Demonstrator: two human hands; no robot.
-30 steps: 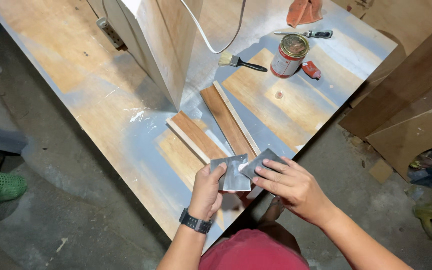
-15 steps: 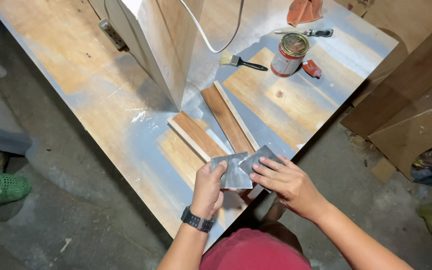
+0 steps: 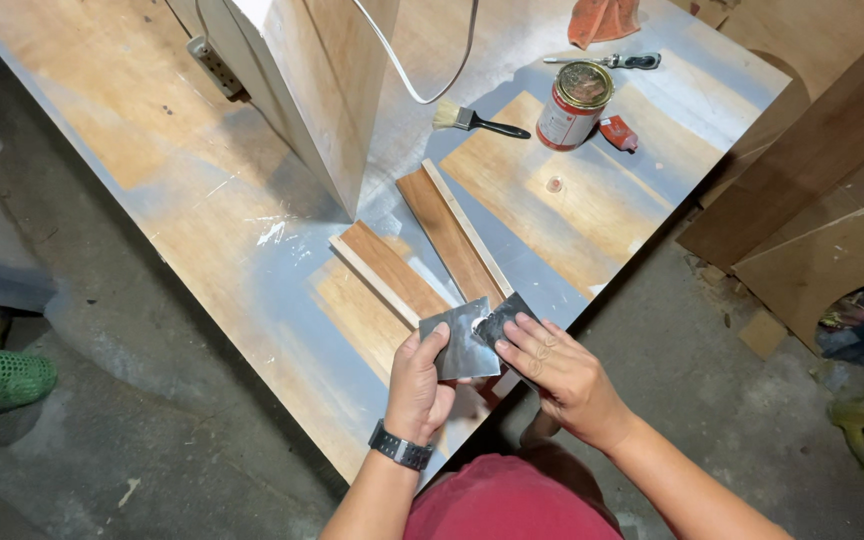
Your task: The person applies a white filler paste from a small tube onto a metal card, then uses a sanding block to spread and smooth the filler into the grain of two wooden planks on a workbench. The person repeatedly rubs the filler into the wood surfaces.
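While you stand at the near edge of the table, your left hand grips the left side of a grey sheet of sandpaper, thumb on top; a black watch sits on that wrist; your right hand pinches the sheet's right side, fingers spread over it. The sheet lies over the near ends of two wood strips; farther back stands a white box; to the right are a brush, a can, then a screwdriver and an orange cloth.
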